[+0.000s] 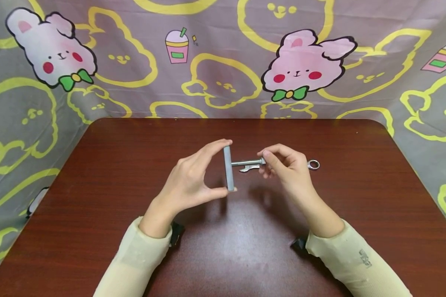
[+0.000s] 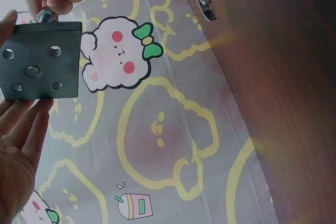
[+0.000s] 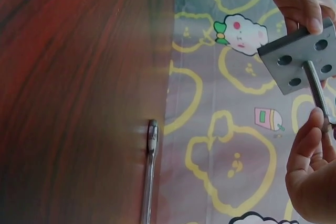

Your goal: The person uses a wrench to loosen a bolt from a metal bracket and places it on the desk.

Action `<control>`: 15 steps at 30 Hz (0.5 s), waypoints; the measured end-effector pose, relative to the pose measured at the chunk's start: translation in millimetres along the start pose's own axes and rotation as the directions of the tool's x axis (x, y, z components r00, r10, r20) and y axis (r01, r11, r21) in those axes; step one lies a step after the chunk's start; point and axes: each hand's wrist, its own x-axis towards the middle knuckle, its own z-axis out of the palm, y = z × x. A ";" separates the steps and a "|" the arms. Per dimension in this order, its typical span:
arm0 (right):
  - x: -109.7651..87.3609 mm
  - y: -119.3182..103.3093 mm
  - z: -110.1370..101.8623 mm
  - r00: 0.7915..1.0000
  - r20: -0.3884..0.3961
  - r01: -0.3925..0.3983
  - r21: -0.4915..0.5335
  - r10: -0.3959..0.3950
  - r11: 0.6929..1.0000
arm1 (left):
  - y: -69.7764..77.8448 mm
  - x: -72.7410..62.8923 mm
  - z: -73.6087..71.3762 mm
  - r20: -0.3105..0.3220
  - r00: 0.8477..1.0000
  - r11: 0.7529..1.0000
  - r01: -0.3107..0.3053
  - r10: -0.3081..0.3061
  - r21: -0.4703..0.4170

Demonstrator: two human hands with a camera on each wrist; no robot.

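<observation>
A square grey metal plate (image 1: 228,169) with several round holes is held on edge above the table by my left hand (image 1: 193,175), thumb on the near edge and fingers on the far edge. From the plate's right face sticks a long steel bolt (image 1: 247,162); its tip fills the middle hole (image 2: 33,70) in the left wrist view. My right hand (image 1: 288,167) pinches the bolt's head end between thumb and fingers. Behind that hand, on the table, lies a combination wrench (image 1: 314,165), its middle hidden in the head view.
The dark red-brown wooden table (image 1: 134,156) has rounded far corners. A cloth curtain (image 1: 230,37) printed with rabbits and drink cups hangs along its back and sides. In the right wrist view the wrench (image 3: 150,166) lies near the table's far edge.
</observation>
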 end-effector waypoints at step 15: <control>0.4 -2.9 -2.2 0.994 0.077 0.083 -0.055 -0.078 0.995 | -1.4 0.3 -2.7 -0.020 1.000 1.000 -0.006 0.006 0.004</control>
